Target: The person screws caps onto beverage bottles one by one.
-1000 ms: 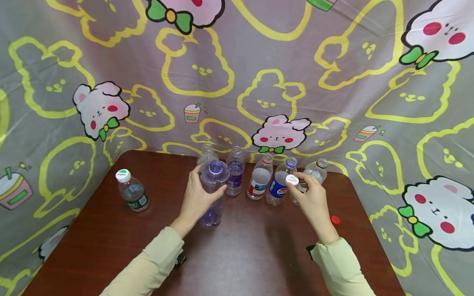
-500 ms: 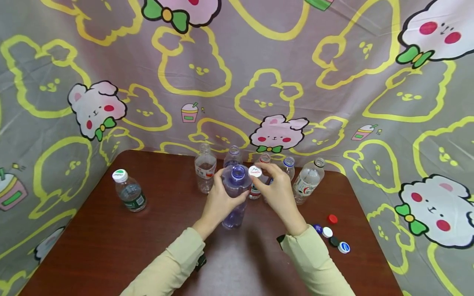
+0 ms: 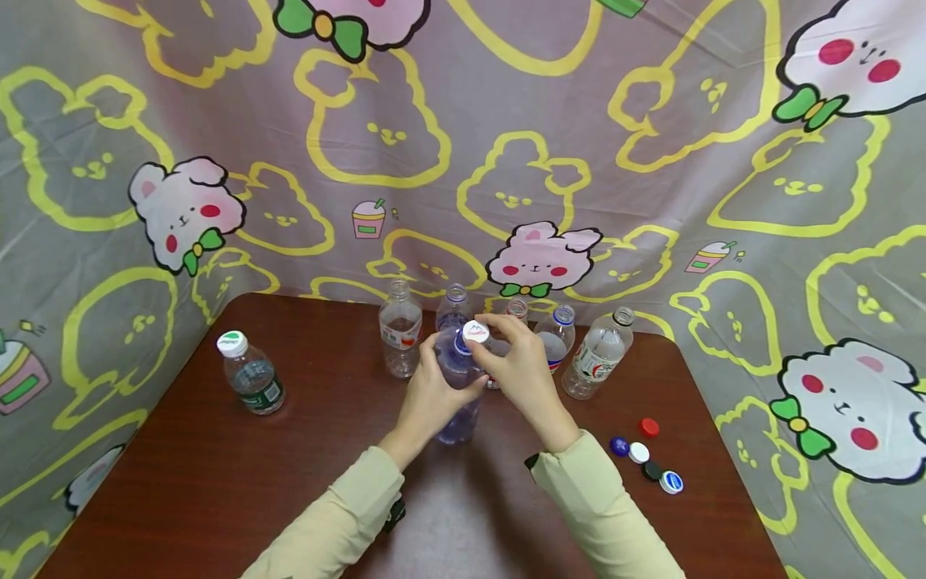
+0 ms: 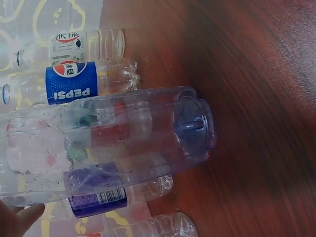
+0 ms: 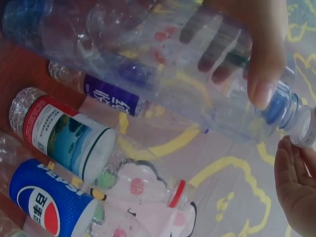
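Observation:
Around the shoulder of a large clear bluish bottle [image 3: 457, 370], my left hand [image 3: 430, 394] keeps its grip, fingers on the far side and thumb toward me. The bottle stands roughly upright, its ribbed body [image 4: 138, 138] bare of any label. Between thumb and fingertips my right hand [image 3: 522, 366] pinches a white bottle cap [image 3: 476, 331] with a small printed logo. In the right wrist view the cap [image 5: 305, 128] sits right at the bottle's mouth, slightly askew, over the blue neck ring [image 5: 279, 106]. The cap hides the mouth from above.
Behind stands a row of uncapped bottles, among them a Pepsi bottle [image 4: 74, 81], a purple-labelled one [image 5: 112, 94] and a clear one [image 3: 597, 354]. A capped green-labelled bottle [image 3: 253, 374] stands left. Several loose caps, including a red cap [image 3: 649, 427], lie right. A patterned curtain [image 3: 405, 104] hangs behind.
My left hand has carried the bluish bottle rightward. My right hand has brought the white cap leftward from beside the back row onto the bottle's mouth, uncovering the loose caps.

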